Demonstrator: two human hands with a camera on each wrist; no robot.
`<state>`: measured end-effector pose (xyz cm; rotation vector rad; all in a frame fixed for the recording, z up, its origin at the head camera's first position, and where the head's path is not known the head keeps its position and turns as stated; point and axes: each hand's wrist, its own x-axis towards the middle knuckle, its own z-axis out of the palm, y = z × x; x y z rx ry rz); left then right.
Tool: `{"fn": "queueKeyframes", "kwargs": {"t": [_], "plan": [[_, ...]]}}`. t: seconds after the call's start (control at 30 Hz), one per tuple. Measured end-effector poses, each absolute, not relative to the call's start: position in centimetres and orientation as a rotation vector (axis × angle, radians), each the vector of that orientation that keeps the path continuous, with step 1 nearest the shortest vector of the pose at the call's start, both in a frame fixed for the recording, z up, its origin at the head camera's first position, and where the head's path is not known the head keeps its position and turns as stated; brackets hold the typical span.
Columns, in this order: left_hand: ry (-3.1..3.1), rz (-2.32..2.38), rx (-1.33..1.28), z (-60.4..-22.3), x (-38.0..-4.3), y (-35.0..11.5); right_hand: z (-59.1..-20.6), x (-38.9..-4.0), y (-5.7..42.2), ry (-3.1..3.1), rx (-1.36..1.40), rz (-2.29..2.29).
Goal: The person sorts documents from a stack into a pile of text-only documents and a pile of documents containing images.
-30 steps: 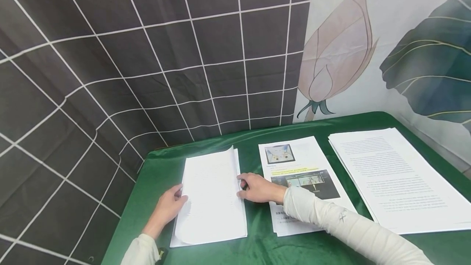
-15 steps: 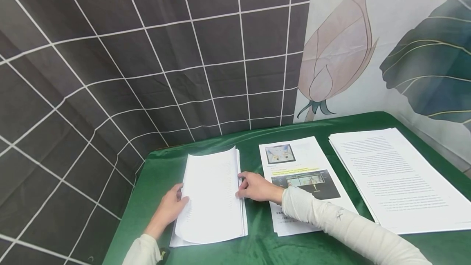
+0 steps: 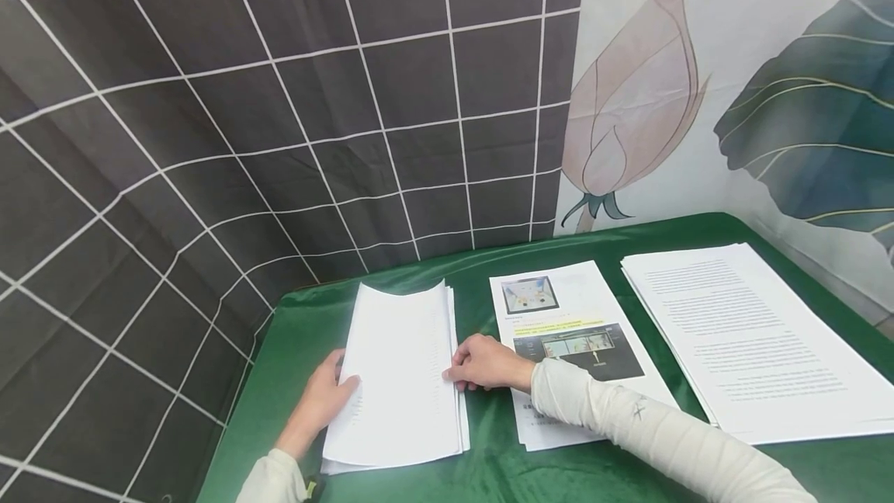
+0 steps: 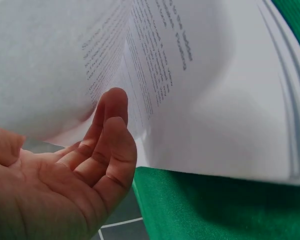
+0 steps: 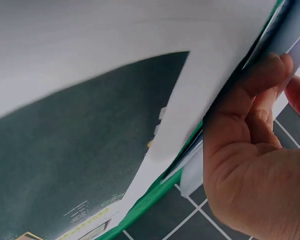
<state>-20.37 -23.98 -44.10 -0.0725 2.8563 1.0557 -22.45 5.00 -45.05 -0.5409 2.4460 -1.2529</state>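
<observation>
At the frame's lower centre, a paper stack (image 3: pixel 398 379) lies on green cloth (image 3: pixel 489 480), its top sheet bowed. The left hand (image 3: pixel 321 398) grips its left edge, thumb uppermost; the right hand (image 3: pixel 485 363) pinches its right edge. Pages with pictures (image 3: pixel 615 355) sit right of centre, a text stack (image 3: pixel 757 340) at far right.

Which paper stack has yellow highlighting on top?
The middle stack, marked by yellow highlighting; the left stack and right stack show none.

held sheet (image 3: pixel 394 379) — print (image 3: pixel 434 338) unreadable; far-right stack (image 3: pixel 761 344) — cut off
</observation>
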Motion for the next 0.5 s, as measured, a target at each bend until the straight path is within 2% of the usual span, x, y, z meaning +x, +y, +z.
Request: {"fn": "queueKeyframes", "kwargs": {"t": [0.3,0.5], "plan": [[2.874,1.091,-0.049,-44.21,-20.38,-24.38,-45.44,-22.47,4.89,2.398,-0.568,-1.374],[2.884,1.106,-0.041,-44.08,-20.27,-24.65,-45.34,-22.59,4.65,2.273,-0.491,-1.520]]}}
